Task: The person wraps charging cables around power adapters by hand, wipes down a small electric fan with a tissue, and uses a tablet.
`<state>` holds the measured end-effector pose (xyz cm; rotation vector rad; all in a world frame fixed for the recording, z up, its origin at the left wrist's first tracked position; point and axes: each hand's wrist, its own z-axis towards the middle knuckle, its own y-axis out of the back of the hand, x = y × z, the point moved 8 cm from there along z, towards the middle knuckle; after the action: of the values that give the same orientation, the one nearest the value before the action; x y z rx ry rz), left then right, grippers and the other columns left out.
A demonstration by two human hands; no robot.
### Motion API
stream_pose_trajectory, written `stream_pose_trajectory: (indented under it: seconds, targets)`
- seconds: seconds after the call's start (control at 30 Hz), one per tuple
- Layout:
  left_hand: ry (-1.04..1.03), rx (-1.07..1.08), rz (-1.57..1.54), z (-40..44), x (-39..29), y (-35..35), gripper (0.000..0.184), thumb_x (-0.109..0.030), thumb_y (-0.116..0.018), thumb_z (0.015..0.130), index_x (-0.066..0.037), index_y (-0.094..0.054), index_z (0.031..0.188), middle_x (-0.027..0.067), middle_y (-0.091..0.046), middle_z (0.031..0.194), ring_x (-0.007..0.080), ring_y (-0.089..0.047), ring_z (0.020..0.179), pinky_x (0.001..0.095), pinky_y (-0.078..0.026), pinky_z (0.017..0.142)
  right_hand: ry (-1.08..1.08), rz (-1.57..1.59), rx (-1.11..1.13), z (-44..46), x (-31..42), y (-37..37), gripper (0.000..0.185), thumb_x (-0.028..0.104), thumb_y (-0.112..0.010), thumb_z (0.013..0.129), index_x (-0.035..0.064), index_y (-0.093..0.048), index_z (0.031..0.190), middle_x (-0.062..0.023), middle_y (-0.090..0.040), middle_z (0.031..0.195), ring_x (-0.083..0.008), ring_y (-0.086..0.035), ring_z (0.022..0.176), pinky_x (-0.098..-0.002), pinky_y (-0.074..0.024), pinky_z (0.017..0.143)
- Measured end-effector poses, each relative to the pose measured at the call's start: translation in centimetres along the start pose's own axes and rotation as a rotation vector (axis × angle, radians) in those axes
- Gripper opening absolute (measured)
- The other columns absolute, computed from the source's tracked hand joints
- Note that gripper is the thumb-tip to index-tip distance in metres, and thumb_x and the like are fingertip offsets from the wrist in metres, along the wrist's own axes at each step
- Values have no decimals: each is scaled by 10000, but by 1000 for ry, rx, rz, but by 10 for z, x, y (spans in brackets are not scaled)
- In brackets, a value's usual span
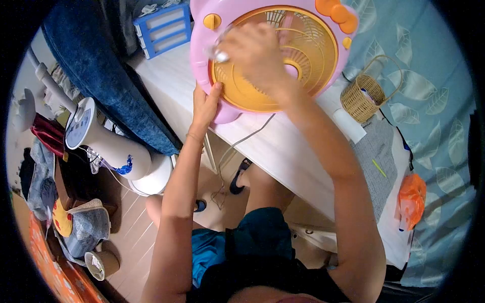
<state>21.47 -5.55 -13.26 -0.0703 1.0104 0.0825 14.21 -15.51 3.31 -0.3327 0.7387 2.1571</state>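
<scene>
A pink box fan with a round orange grille stands on the white table. My left hand grips the lower left edge of the fan's frame, thumb at the front. My right hand is over the left part of the grille, smeared by motion, its fingers bent. Something small and whitish shows at its fingertips; I cannot make out what it is. An orange knob sits on the fan's upper left corner, and a cable hangs from below the fan.
On the white table are a blue drawer rack, a wicker basket, a white roll, a grey cloth with a green pen, and an orange plastic bag. A white appliance stands at the left.
</scene>
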Motion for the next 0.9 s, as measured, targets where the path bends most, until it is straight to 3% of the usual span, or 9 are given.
stream_pose_trajectory:
  seconds: [0.03,0.13,0.3,0.4,0.43,0.57,0.67,0.77,0.9]
  targets:
    - [29,3,-1,1,3,0,382,-234,-518,829,18,-450,1109,105,-559,983,170,-513,908,296,-403,801,57,64,78,-1,12,-8,127,123,-553,696,160,-610,804,52,-551,805,-118,-508,745,-301,-322,721]
    - [-28,-18,-41,3,3,-1,376,-223,-521,823,17,-447,1102,121,-564,987,184,-522,913,304,-405,804,117,106,26,-6,21,-6,67,169,-530,702,179,-596,701,47,-542,772,-119,-516,753,-304,-355,720]
    - [-66,-33,-45,3,-4,-1,379,-207,-530,813,15,-438,1107,154,-566,1006,218,-538,921,317,-408,809,-48,65,-367,20,-21,32,95,140,-643,641,137,-591,721,19,-536,722,-158,-527,699,-331,-328,651]
    - [-28,-21,-27,2,-3,-1,395,-215,-539,806,14,-435,1110,160,-566,1012,228,-541,924,320,-409,809,-145,172,-278,37,-16,28,154,49,-586,682,65,-611,833,-74,-517,733,-201,-513,696,-338,-348,648]
    - [-6,-27,-28,1,-1,-1,400,-220,-541,804,15,-435,1110,160,-567,1012,228,-542,923,321,-410,808,-187,114,-382,28,-19,19,101,127,-638,641,134,-578,722,13,-529,703,-159,-524,693,-334,-324,667]
    - [-88,-42,10,2,-17,1,414,-239,-550,798,14,-437,1106,157,-569,1003,230,-544,920,324,-411,804,-156,77,-180,17,-12,2,76,111,-639,645,128,-567,665,31,-559,699,-144,-527,685,-318,-311,674]
    - [-77,-35,7,5,-6,1,399,-242,-550,798,12,-445,1087,153,-570,977,232,-547,906,321,-412,797,-14,9,-188,17,-7,6,74,146,-604,659,145,-580,729,28,-531,701,-145,-513,724,-344,-309,692]
    - [-115,-57,-31,3,-14,1,398,-251,-554,796,9,-448,1078,148,-569,952,235,-550,889,319,-413,789,-93,-62,-214,15,-14,10,74,155,-572,674,152,-584,746,31,-539,727,-133,-506,746,-341,-311,702]
    - [-84,-56,-2,6,-8,3,389,-271,-561,792,7,-449,1042,152,-571,914,242,-556,847,322,-420,762,50,44,1,-5,25,-20,92,177,-536,695,163,-592,767,49,-550,789,-129,-484,767,-332,-309,705]
